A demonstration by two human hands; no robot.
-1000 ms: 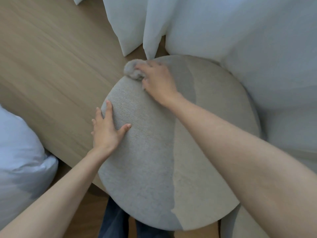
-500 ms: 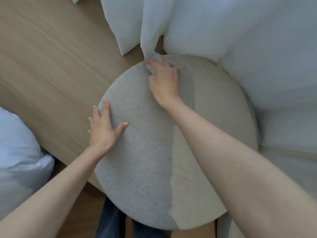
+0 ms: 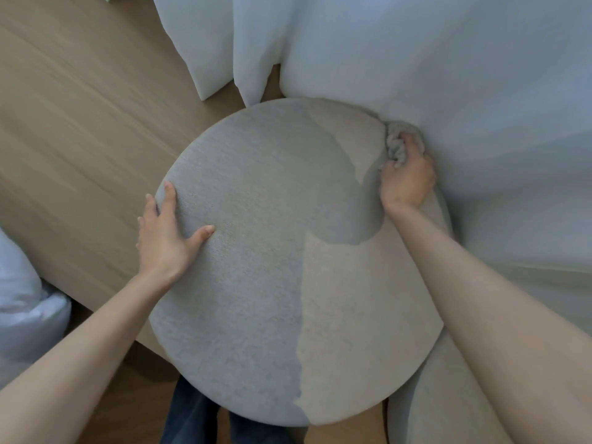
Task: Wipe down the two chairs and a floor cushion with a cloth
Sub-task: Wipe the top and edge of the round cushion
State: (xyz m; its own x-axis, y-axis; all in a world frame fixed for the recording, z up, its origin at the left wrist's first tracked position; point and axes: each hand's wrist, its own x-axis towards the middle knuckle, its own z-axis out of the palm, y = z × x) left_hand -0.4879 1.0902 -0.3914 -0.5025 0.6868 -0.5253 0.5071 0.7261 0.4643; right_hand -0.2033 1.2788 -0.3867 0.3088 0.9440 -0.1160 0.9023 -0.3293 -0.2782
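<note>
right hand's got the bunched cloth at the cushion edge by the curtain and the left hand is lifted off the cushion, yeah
One slip: the head view shows the left hand lying flat on the cushion, not lifted off it. The right hand does grip the bunched cloth at the cushion edge by the curtain.

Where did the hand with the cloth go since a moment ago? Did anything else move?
The right hand, gripping the bunched cloth, slid along the far rim of the round cushion, from its upper left edge round to the right edge against the white curtain. The left hand stayed pressed flat on the cushion's left side.
</note>
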